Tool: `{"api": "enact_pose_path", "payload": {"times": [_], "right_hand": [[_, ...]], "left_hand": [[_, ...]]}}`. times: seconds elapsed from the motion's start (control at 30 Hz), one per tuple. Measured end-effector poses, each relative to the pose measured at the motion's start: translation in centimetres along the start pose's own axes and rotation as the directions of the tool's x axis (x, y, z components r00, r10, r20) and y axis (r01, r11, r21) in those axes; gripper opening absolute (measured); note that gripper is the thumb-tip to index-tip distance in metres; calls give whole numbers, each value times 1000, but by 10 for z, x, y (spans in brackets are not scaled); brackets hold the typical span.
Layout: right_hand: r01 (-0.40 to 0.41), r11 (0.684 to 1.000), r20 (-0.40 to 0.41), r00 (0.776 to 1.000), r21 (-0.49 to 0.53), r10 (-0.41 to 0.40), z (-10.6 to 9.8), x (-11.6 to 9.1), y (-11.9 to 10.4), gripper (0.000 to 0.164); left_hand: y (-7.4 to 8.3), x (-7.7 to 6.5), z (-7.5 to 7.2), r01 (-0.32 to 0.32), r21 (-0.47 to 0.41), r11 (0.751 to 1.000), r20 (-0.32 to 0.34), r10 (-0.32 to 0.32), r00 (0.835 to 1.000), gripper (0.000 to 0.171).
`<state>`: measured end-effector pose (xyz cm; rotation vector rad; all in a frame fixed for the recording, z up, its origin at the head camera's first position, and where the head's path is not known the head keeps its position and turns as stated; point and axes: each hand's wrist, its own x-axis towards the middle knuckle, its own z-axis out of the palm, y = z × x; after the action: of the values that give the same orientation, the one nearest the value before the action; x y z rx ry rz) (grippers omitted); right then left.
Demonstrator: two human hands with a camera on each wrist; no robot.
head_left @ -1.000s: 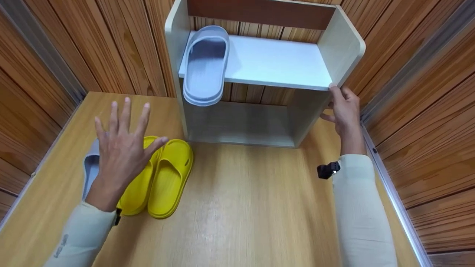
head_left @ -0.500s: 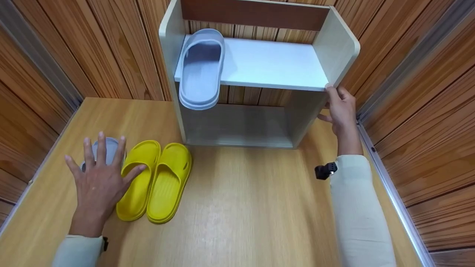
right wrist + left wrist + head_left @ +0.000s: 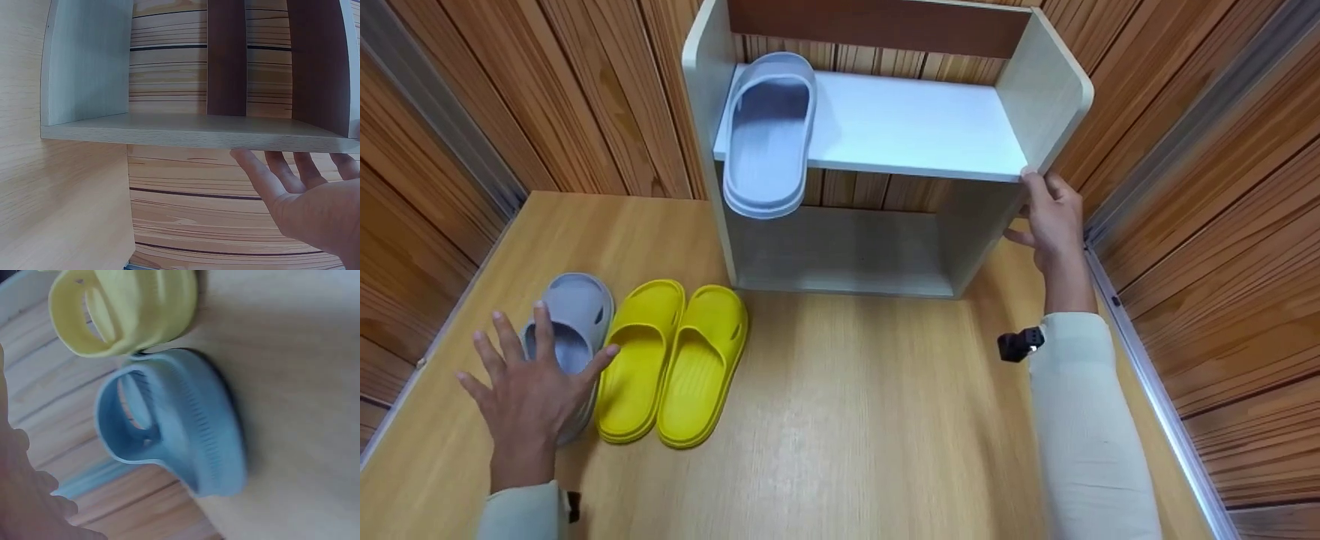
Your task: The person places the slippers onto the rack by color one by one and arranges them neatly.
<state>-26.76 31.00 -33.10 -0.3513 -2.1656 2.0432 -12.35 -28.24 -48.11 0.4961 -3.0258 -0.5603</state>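
Note:
My left hand (image 3: 529, 397) is spread palm down over the heel end of a grey slipper (image 3: 577, 300) on the floor, partly covering it. In the left wrist view this slipper (image 3: 194, 433) looks bluish, with the hand (image 3: 28, 495) at the left edge. Two yellow slippers, a left one (image 3: 641, 367) and a right one (image 3: 701, 375), lie beside it. Another grey slipper (image 3: 769, 161) rests on the white upper shelf, its heel overhanging the front. My right hand (image 3: 1056, 221) grips the right side of the small shoe rack (image 3: 915, 124), thumb at the front edge, fingers along the outside (image 3: 315, 202).
The rack's lower shelf (image 3: 847, 251) lies close to the wooden floor (image 3: 840, 420). Wood-plank walls stand behind the rack and on both sides, and a metal rail (image 3: 1155, 390) runs along the right edge.
My left hand has moved down and left, off the yellow slippers, uncovering more of the grey slipper's toe. My right hand stays on the rack, and the slippers have not moved.

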Motion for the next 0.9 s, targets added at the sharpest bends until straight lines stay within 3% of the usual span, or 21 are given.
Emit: {"api": "enact_pose_path", "payload": {"times": [0.13, 0.3, 0.77, 0.9], "right_hand": [[-6, 1000, -8, 1000, -6, 6, -1, 0, 1, 56], [-12, 1000, -10, 1000, -1, 12, 0, -1, 1, 54], [35, 999, -14, 999, -17, -35, 2, -2, 2, 51], [22, 999, -20, 1000, -23, -23, 2, -2, 1, 49]], "left_hand": [[-5, 7, 4, 133, -71, 989, 37, -130, 991, 121], [-9, 13, 9, 263, -130, 956, 120, -248, 961, 126], [-23, 23, 19, 447, -216, 868, 251, -393, 884, 129], [-27, 25, 22, 465, -222, 857, 266, -406, 874, 129]]}}
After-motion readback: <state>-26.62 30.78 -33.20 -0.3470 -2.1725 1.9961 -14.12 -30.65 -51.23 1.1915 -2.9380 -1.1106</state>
